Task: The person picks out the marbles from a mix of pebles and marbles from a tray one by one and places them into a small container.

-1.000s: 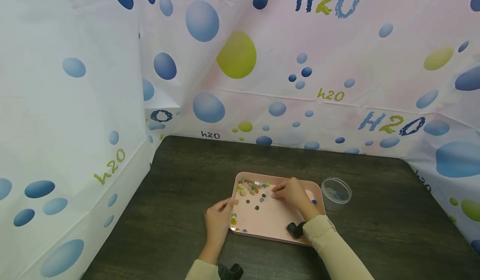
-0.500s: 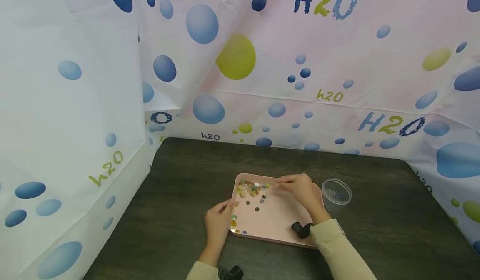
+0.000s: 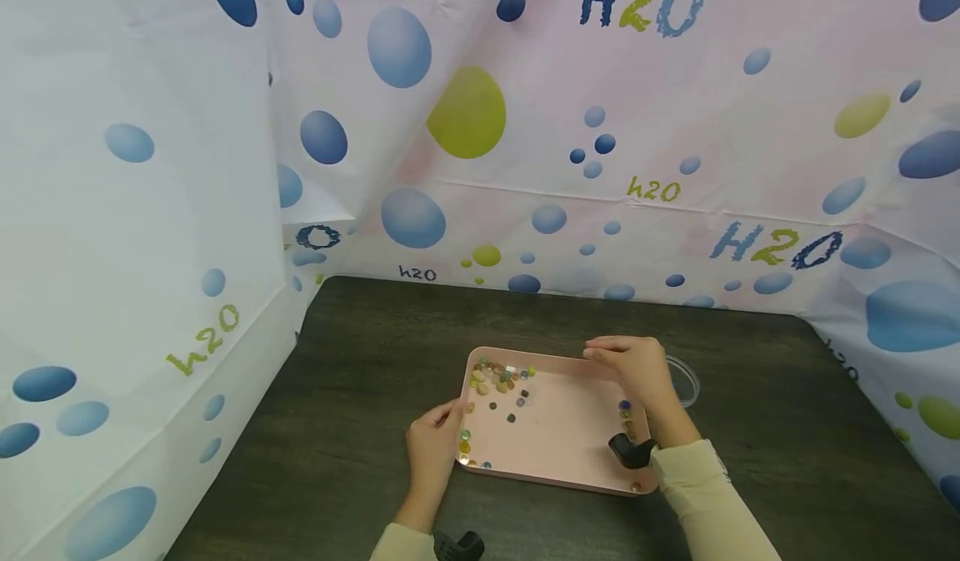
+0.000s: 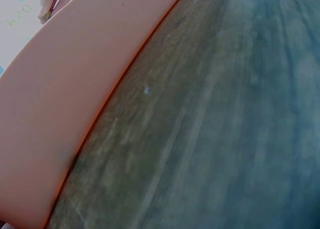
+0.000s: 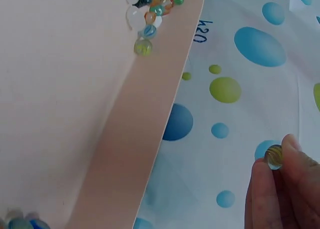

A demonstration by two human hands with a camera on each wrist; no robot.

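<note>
Between thumb and fingertips my right hand (image 3: pixel 637 369) pinches a clear glass marble (image 5: pixel 274 157) with a yellow-brown swirl, raised over the back rim of a pink tray (image 3: pixel 562 428). My left hand (image 3: pixel 433 444) grips the tray's left rim. Inside the tray, a cluster of glass marbles (image 5: pixel 143 46) and pebbles lies in the back left corner. Several dark stones (image 3: pixel 512 418) are scattered nearby on the tray floor. More marbles (image 3: pixel 465 447) line the front left corner, and a few (image 3: pixel 626 406) sit along the right wall.
A clear round plastic container (image 3: pixel 688 378) stands right of the tray, partly hidden behind my right hand. The dark wooden table (image 3: pixel 360 361) is bounded at the back and left by a bubble-print curtain (image 3: pixel 540 169).
My right hand has lifted from the tray floor near the cluster and moved right and back with the marble, now overlapping the container. The left hand stays at the tray's rim.
</note>
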